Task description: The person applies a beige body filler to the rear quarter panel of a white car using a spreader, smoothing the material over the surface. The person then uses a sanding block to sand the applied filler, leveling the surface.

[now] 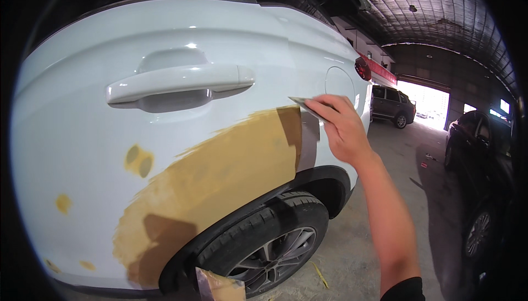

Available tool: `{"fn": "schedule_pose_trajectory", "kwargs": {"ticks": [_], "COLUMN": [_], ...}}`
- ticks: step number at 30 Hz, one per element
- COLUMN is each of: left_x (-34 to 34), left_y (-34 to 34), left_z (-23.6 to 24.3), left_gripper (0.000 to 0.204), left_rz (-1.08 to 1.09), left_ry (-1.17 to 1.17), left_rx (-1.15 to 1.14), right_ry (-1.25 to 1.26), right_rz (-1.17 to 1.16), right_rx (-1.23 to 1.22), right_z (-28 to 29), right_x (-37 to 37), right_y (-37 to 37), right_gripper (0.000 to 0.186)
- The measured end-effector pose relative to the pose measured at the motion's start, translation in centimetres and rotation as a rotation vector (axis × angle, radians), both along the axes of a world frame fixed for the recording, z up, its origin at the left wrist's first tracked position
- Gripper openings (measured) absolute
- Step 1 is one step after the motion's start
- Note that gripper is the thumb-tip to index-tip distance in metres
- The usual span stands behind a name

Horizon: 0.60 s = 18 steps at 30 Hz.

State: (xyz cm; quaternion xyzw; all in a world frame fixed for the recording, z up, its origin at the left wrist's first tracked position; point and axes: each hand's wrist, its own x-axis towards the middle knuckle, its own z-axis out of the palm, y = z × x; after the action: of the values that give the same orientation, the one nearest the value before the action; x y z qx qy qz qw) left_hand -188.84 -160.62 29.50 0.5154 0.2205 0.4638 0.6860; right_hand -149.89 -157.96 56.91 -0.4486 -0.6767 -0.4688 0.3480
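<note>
My right hand (342,128) is closed around a thin grey putty spreader (311,108). Its pointed corner is beside the white car's body (264,64), near the upper edge of a broad tan putty patch (231,152); I cannot tell whether it touches. The patch curves along the wheel arch (187,240), across the rear door and up to its back edge. Smaller tan spots, one with two darker ovals (138,161), dot the door further left. At the lower edge a flat board (221,289) carries tan putty. My left hand is out of view.
Below the arch is the rear tyre (264,218) with a grey alloy wheel (275,254). A door handle (176,84) juts out above the patch. A dark car (478,152) stands at the right, and another vehicle (391,106) near the bright doorway (426,103).
</note>
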Motion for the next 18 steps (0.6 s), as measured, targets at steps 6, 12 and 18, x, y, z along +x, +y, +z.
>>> {"fn": "schedule_pose_trajectory", "kwargs": {"ticks": [6, 12, 18], "left_x": [0.4, 0.7, -0.1], "left_y": [0.0, -0.4, -0.5], "left_z": [-0.6, -0.8, -0.3], "left_gripper": [0.014, 0.018, 0.02], "left_rz": [-0.049, -0.046, -0.049], "left_ry": [0.061, 0.015, 0.054], "left_rx": [-0.009, -0.038, 0.02], "right_ry": [-0.034, -0.023, -0.053], "right_rz": [-0.014, -0.035, -0.018], "right_rx": [-0.075, -0.111, -0.096], "right_z": [-0.2, 1.1, 1.4], "right_x": [-1.7, -2.6, -4.9], "right_y": [2.9, 0.5, 2.7], "right_gripper": [0.044, 0.044, 0.045]}}
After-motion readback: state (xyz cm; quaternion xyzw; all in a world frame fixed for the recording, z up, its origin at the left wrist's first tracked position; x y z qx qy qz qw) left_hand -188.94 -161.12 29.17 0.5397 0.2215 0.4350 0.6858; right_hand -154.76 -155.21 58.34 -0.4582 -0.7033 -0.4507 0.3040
